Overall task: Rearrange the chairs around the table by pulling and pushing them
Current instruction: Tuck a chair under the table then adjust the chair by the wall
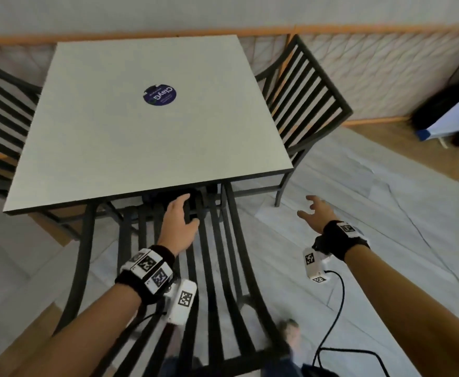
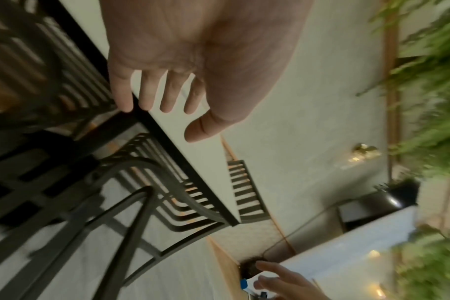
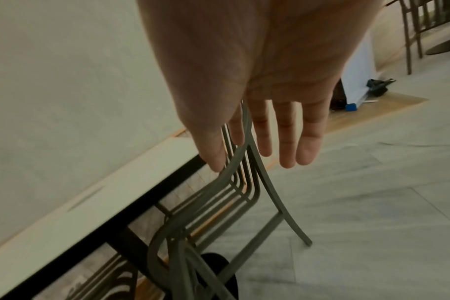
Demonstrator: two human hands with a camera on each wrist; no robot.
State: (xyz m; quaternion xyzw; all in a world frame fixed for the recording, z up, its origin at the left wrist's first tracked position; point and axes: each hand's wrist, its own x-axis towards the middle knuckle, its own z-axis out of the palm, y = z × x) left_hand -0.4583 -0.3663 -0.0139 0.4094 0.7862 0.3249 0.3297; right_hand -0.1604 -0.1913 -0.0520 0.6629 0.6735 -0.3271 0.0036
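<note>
Pale floor tiles (image 1: 358, 186) run under a square white bench (image 1: 146, 126) with a dark edge, and a round purple sticker (image 1: 159, 94) sits near its middle. We see three dark slatted chairs around it. One, the near chair (image 1: 214, 268), stands right in front of us with its seat tucked under the bench's near edge and its back towards us. A second, the right chair (image 1: 307, 96), stands at the bench's right side, close against it. A third, the left chair (image 1: 0, 110), shows at the left side, partly cut off by the picture's edge.

Our left hand (image 1: 179, 221) reaches out over the near chair's slats, just short of the bench edge; its fingers (image 2: 123, 95) are straight and a little spread, holding nothing. From the head view we cannot tell whether the palm touches the slats; the left wrist view shows the hand open with the bench edge beyond the fingertips. Our right hand (image 1: 316, 213) hangs in the air to the right of the near chair, apart from it, fingers (image 3: 287, 138) loosely extended and empty. In the right wrist view the right chair lies beyond those fingers.

Both wrists wear black bands with white marker blocks (image 1: 182, 300), and a black cable (image 1: 337, 308) trails down from the right one.
</note>
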